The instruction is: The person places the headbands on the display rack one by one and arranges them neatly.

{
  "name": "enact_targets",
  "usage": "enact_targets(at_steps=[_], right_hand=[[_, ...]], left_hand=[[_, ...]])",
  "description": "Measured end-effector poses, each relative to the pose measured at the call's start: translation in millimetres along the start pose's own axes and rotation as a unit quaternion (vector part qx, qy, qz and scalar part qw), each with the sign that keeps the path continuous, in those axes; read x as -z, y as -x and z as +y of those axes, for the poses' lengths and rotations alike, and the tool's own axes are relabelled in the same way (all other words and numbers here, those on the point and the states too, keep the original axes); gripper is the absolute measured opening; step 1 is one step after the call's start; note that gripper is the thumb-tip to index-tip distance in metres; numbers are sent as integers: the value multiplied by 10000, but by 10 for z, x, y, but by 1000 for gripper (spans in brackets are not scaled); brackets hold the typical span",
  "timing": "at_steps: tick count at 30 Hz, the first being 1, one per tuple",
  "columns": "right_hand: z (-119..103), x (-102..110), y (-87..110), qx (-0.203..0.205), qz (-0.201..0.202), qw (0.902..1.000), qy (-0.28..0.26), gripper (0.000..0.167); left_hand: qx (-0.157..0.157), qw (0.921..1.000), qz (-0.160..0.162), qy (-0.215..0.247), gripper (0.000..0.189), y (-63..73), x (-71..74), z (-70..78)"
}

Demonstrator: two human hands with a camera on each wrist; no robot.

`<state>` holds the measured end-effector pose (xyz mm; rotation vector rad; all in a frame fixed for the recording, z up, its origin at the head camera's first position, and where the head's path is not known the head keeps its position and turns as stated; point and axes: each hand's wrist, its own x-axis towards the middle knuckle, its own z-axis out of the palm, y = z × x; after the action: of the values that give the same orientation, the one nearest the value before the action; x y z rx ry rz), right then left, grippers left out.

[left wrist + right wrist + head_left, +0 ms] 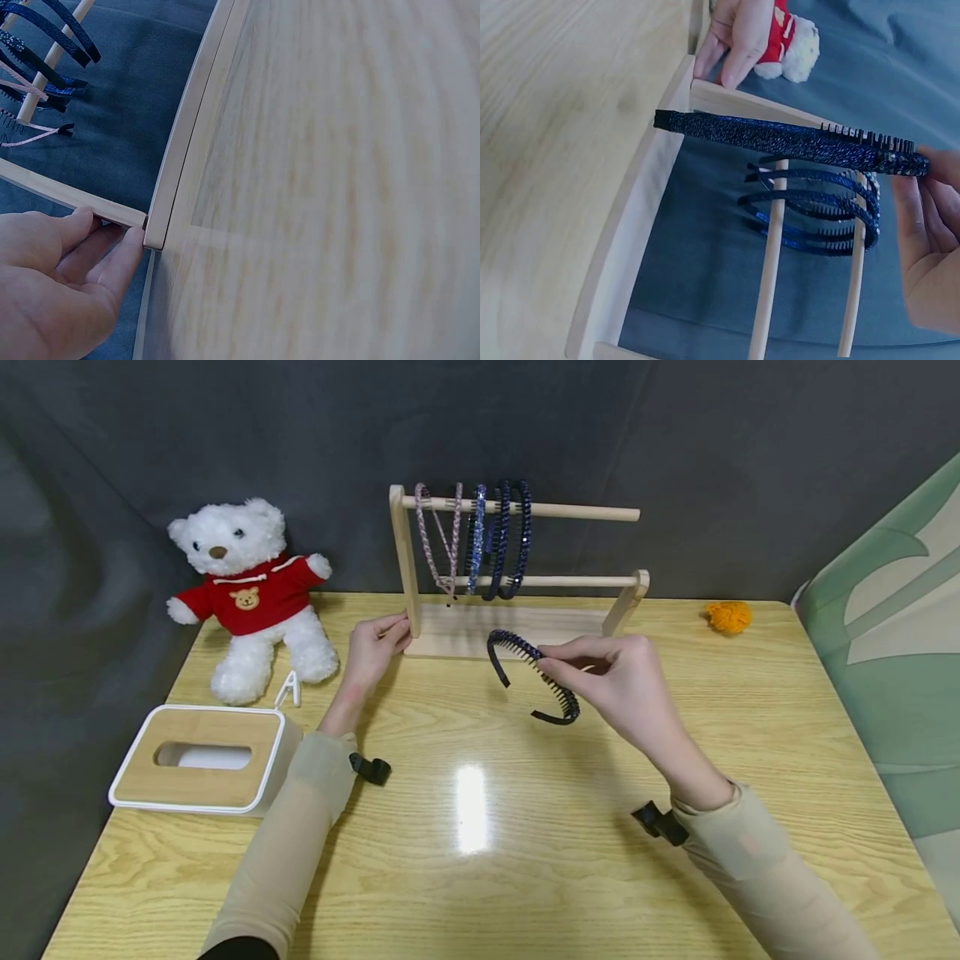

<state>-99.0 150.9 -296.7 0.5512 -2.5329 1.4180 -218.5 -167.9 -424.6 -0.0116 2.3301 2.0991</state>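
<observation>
In the head view my right hand (626,681) pinches a dark headband (564,697) with comb teeth between thumb and fingers, in front of the wooden rack (517,647). The right wrist view shows this headband (772,139) side-on, dark blue and glittery. My left hand (372,647) is at the rack's lower left corner; in the left wrist view its thumb and fingers hold the side post (67,191) near the base. Several headbands hang on the rack's bars: pink braided ones (455,531), a sparkly blue one (477,535) and dark blue ones (522,539).
A white teddy bear in a red hoodie (255,597) sits at the back left. In front of it are a white letter A (291,689) and a tissue box (202,689) with a wooden lid. An orange fluffy item (729,617) lies at the back right, near the green patterned cloth (892,610).
</observation>
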Motion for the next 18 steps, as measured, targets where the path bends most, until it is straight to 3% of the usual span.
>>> enact_targets(at_steps=[12, 13, 18], right_hand=[[-72, 205, -13, -100, 343, 9994, -22, 8], [-73, 223, -15, -96, 369, 9992, -70, 8], [-80, 319, -29, -141, 572, 9981, -183, 9]], left_hand=[[13, 9999, 16, -148, 31, 16, -2, 2], [-18, 10000, -20, 31, 30, -33, 29, -80], [-35, 9999, -5, 94, 30, -35, 40, -90]])
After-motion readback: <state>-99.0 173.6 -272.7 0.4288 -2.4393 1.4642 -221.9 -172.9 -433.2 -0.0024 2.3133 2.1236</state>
